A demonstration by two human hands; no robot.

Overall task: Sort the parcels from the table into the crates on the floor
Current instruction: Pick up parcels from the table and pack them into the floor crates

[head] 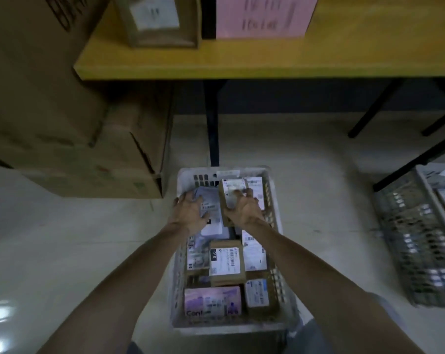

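Pale floor (63,226) beneath the table (267,62), white crate (176,277) part-filled.
Left grip (188,213) curls round a soft mailer (215,227), right grip (244,209) clasps a stiff, light-looking cardboard box (231,186) by its sides, both over the crate's far end.

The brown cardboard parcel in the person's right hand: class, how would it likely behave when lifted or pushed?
Probably stiff: the brown cardboard parcel keeps straight edges while the right hand grips it. Likely fairly light for its size, since one hand alone grips it. Its flat, boxy faces suggest it would slide rather than roll.
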